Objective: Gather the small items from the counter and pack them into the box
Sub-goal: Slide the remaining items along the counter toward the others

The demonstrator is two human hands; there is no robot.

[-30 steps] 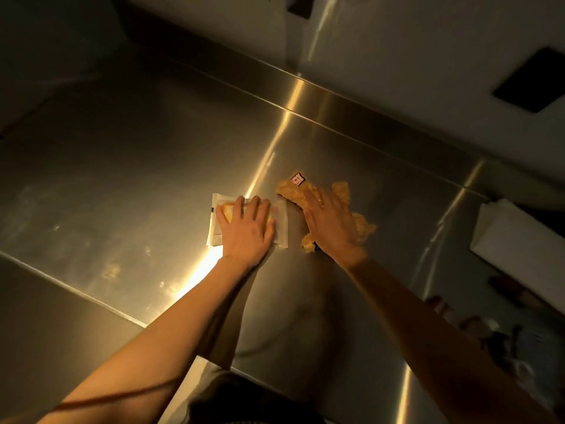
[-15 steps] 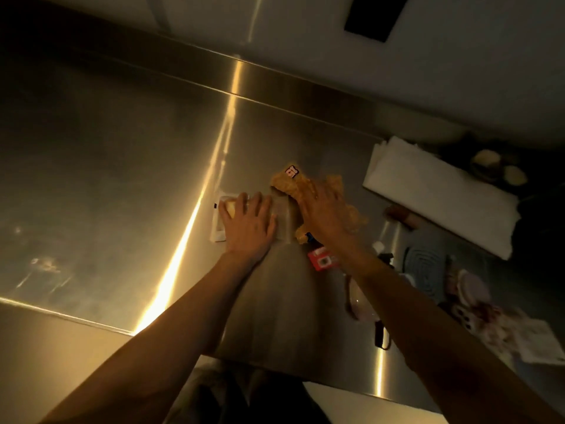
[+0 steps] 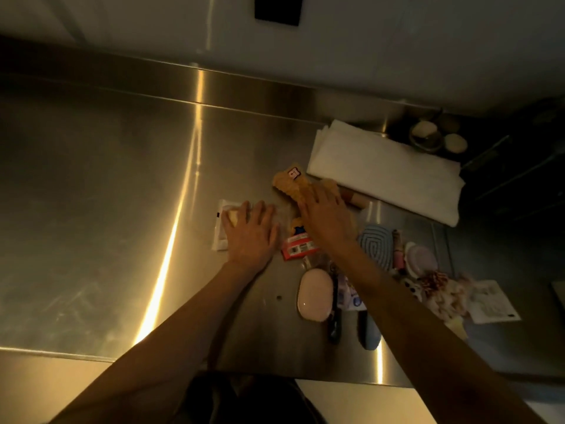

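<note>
Left hand (image 3: 250,234) lies flat, fingers straight and slightly spread, pressing a clear packet (image 3: 220,231) with something yellow inside onto the steel counter (image 3: 101,191). Right hand (image 3: 325,217) also flat, fingers extended over an orange knitted item (image 3: 290,182) with a small label. Just beside them: red card pack (image 3: 298,247), pink oval case (image 3: 315,296), blue ridged brush (image 3: 376,243), more small clutter to the right. Folded white cloth (image 3: 385,172) behind. Box not seen.

You stand in what looks like a commercial kitchen: a brushed stainless-steel surface (image 3: 107,185) with a raised steel backsplash (image 3: 244,90) runs along a plain pale wall (image 3: 397,41).
</note>
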